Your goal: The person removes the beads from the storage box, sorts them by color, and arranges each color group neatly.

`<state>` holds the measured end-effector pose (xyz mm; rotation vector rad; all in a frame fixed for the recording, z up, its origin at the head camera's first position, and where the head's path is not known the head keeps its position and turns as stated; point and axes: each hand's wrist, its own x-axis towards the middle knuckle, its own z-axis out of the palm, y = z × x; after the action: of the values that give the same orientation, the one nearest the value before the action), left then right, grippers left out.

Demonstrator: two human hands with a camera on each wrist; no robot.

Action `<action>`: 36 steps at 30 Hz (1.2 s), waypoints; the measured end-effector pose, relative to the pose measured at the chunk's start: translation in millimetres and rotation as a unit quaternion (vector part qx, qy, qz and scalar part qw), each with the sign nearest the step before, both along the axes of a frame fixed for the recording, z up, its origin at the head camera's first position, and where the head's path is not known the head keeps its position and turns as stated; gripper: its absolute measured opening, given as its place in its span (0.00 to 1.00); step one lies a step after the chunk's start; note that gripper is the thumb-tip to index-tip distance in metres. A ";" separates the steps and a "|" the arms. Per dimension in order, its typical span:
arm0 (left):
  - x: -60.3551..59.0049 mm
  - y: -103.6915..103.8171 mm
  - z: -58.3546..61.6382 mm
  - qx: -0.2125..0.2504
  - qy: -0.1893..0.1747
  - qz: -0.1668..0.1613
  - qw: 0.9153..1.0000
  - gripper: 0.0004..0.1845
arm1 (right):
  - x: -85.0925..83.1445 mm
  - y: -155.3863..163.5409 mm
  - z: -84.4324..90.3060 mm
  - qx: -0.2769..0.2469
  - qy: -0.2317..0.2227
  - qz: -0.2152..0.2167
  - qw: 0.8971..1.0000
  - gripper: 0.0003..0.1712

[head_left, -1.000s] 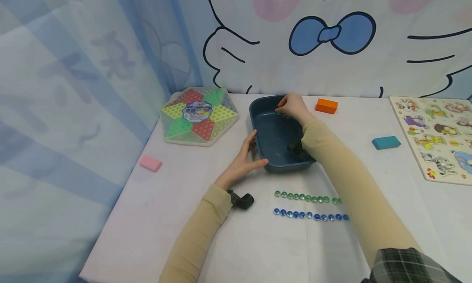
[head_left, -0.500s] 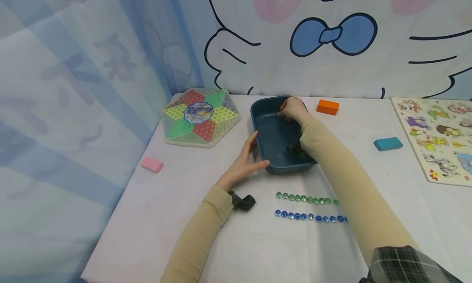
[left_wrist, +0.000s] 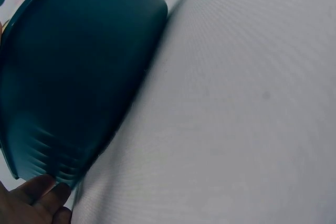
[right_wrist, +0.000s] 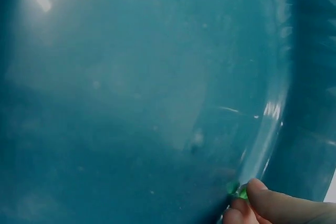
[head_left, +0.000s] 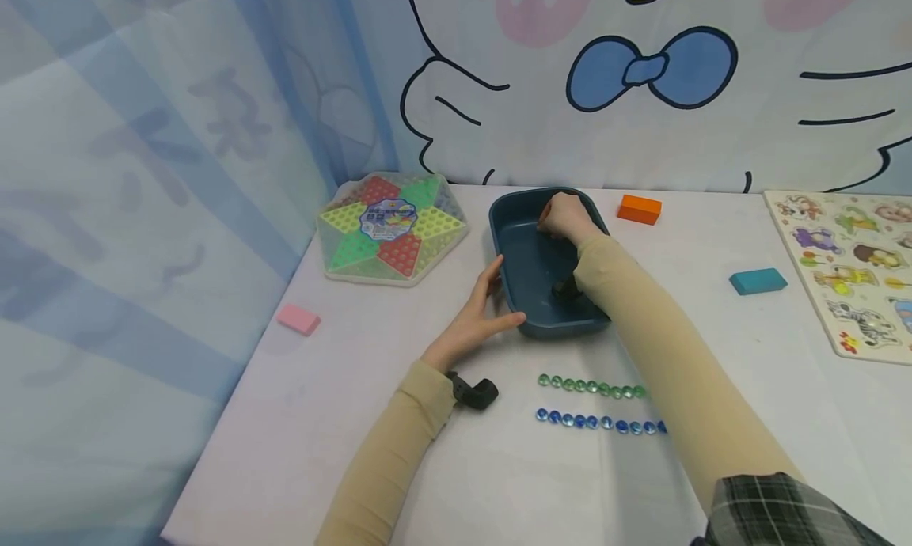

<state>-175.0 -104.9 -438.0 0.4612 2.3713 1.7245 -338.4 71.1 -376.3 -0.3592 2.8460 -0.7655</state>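
A dark blue plastic bin [head_left: 529, 273] stands on the white table. My right hand [head_left: 568, 217] reaches inside to its far end. Between thumb and fingers it pinches a green glass bead [right_wrist: 243, 192], close to the bin's inner wall in the right wrist view. My left hand [head_left: 470, 326] has its fingers spread against the bin's left side, the thumb at the near left corner. In the left wrist view, fingertips [left_wrist: 56, 196] touch the ribbed outer wall. Nearer me lie a row of green glass beads [head_left: 580, 385] and a row of blue glass beads [head_left: 593, 422], their right ends hidden by my right sleeve.
A hexagonal Chinese checkers box [head_left: 390, 228] lies left of the bin. A pink block [head_left: 298, 319] is near the left edge, an orange block [head_left: 639, 209] behind right, a teal block [head_left: 758, 281] further right. An animal puzzle board [head_left: 844, 265] lies at the far right.
My right hand has shifted slightly down into the bin's far end with the green bead. The left hand stays against the bin; the whole head view has drifted a little.
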 end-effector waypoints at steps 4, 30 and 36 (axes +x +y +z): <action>-1.5 0.0 -5.8 0.002 -0.001 0.006 1.000 0.48 | -0.4 1.3 0.4 0.003 -0.010 -0.005 1.000 0.08; -1.7 1.8 -6.5 0.005 -0.002 0.009 1.000 0.48 | 17.4 13.4 65.2 -0.066 -0.024 0.043 0.997 0.17; 3.1 1.9 3.9 0.006 -0.007 -0.001 1.000 0.48 | 30.4 23.6 72.0 -0.062 -0.013 0.063 0.996 0.17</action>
<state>-171.9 -103.0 -434.1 0.4511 2.3518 1.7376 -307.9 94.7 -304.4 -0.5352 2.7283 -0.9149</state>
